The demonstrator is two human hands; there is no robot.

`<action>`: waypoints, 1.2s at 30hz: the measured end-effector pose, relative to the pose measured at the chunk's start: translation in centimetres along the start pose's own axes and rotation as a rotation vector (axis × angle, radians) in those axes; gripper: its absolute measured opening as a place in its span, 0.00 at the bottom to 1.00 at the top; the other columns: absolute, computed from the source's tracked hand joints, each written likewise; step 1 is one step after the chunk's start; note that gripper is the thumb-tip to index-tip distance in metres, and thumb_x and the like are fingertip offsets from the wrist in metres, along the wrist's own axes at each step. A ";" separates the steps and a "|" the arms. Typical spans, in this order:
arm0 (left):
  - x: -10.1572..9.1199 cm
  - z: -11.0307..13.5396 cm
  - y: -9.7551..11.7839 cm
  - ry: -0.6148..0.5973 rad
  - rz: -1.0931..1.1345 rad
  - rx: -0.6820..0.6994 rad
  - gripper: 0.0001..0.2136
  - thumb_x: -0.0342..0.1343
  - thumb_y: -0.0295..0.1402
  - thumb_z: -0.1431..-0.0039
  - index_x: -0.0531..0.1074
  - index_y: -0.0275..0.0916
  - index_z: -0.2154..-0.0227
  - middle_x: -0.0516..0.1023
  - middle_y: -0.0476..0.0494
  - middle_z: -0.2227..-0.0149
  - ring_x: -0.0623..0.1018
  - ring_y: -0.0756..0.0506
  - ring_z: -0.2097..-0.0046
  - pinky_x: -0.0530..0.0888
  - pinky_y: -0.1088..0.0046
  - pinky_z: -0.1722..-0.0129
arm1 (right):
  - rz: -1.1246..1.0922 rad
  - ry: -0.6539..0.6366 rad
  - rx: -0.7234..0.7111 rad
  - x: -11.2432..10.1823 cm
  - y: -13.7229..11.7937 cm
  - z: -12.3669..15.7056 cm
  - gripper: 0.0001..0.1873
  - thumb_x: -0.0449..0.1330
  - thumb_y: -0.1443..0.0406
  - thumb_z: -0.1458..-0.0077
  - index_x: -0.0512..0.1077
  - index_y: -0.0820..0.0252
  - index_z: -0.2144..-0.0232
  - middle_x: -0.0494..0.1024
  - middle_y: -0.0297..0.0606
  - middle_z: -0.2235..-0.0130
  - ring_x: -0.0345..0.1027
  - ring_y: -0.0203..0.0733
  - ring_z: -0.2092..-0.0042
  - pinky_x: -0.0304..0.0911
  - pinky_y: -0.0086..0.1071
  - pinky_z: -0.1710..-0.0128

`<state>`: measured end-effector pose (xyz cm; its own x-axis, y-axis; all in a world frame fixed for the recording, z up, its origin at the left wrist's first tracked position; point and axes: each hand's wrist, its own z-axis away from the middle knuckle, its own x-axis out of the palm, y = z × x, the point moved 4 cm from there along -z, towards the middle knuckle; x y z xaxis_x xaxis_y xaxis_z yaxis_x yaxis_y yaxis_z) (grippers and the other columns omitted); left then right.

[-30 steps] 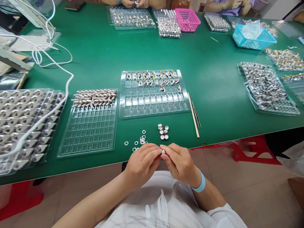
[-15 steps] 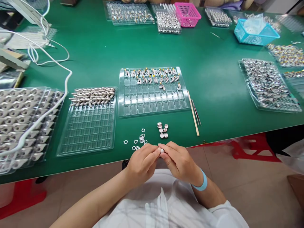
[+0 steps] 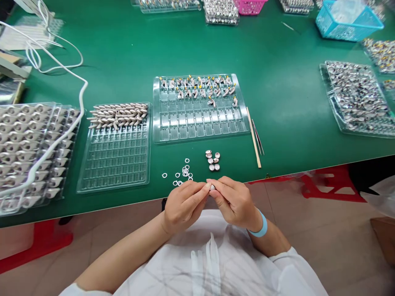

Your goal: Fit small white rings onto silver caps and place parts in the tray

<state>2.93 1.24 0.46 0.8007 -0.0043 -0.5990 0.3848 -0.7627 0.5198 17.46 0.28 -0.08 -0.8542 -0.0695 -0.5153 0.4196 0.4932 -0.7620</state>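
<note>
My left hand (image 3: 185, 204) and my right hand (image 3: 235, 203) meet at the table's front edge, thumbs and forefingers closed on one small whitish part (image 3: 212, 187). Fingertips cover most of it. Just beyond my right hand lies a cluster of small round cup-shaped pieces (image 3: 211, 161). Several thin white rings (image 3: 185, 171) are scattered beyond my left hand. Farther back, a clear plastic tray (image 3: 197, 133) carries small grey parts with yellow tips (image 3: 195, 92) in its rear rows.
A second clear tray (image 3: 115, 164) holds grey stem-shaped parts (image 3: 119, 115). Stacked trays of grey housings (image 3: 27, 144) stand at left under a white cable (image 3: 82, 96). To the right lie a wooden stick (image 3: 253, 137), tweezers (image 3: 258, 137), a full tray (image 3: 358, 96) and a blue basket (image 3: 348, 31).
The view has tilted down a little, so the table things sit higher in the picture. Both hands keep their pinch on the small part, almost unmoved.
</note>
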 end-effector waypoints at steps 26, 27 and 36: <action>0.8 -0.3 -0.6 -0.110 -0.155 0.105 0.12 0.46 0.18 0.45 0.62 0.33 0.58 0.77 0.37 0.71 0.74 0.46 0.71 0.73 0.70 0.74 | 0.237 0.034 -0.023 1.7 0.2 0.6 0.17 0.50 0.72 0.42 0.65 0.68 0.51 0.71 0.44 0.68 0.64 0.41 0.68 0.63 0.33 0.72; 0.9 -0.3 -0.6 -0.111 -0.161 0.109 0.12 0.46 0.18 0.45 0.62 0.33 0.58 0.77 0.37 0.71 0.74 0.46 0.71 0.73 0.69 0.74 | 0.238 0.039 -0.025 1.7 0.3 0.6 0.17 0.50 0.72 0.42 0.65 0.68 0.50 0.71 0.44 0.68 0.64 0.41 0.68 0.63 0.33 0.72; 1.3 -0.3 -1.0 -0.129 -0.228 0.120 0.12 0.44 0.18 0.47 0.63 0.33 0.59 0.76 0.39 0.74 0.73 0.46 0.74 0.72 0.70 0.77 | 0.235 0.032 -0.035 2.1 0.9 0.6 0.16 0.49 0.72 0.42 0.66 0.70 0.52 0.69 0.43 0.70 0.64 0.40 0.70 0.62 0.33 0.74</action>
<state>3.70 2.17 -0.70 0.6321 0.0994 -0.7685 0.4848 -0.8245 0.2920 16.18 0.08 -2.06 -0.7440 0.0783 -0.6635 0.5976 0.5221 -0.6085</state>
